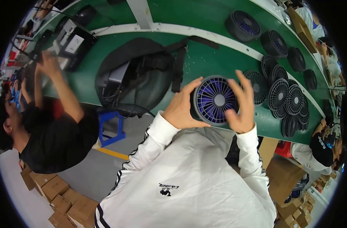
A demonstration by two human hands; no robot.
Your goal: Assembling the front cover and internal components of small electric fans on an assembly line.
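Observation:
A round desk fan (219,100) with a dark grey radial grille and purple blades lies at the bench's near edge, grille up. My left hand (180,108) curves around its left side, with a finger at the top of the rim and the thumb at the bottom. On the other side is my right hand (245,107), its fingers spread and slightly blurred. Its thumb and fingertips overlap the right rim; whether they touch it I cannot tell. Just beyond that hand lies a loose round fan grille (256,88), beside a heap of similar grilles (278,95).
A black bag (139,76) with a cable lies left of the fan on the green bench (198,62). Several fan bodies (243,26) stand along the back right. At left, a co-worker (59,140) reaches toward a black device (76,45). A blue stool (110,128) stands below.

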